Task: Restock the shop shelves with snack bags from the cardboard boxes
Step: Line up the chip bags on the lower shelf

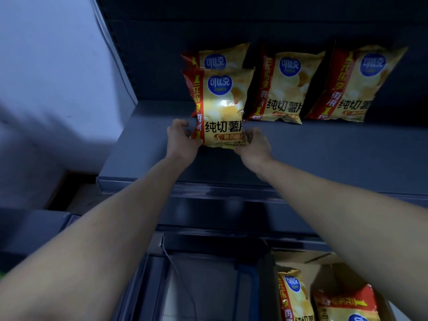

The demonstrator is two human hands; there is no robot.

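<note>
Yellow-and-red chip bag (pixel 220 107) upright on grey shelf (pixel 143 154), long axis vertical, top seam up, front face toward cam. Blue round logo near top reads 可比克 / copico; black text low on front 纯切薯片 (last char partly cut off); red side strip w/ "1" and more chars, not fully legible. Held at bottom corners: left hand (pixel 183 140) fingers curled round lower-left edge, right hand (pixel 254 147) fingers curled at lower-right corner, bag between both. Same-brand bag (pixel 220 57) directly behind, 2 more (pixel 289 86) (pixel 354 84) to the right, leaning back. Cardboard box (pixel 324 269) low right w/ more bags (pixel 294 295) inside.
</note>
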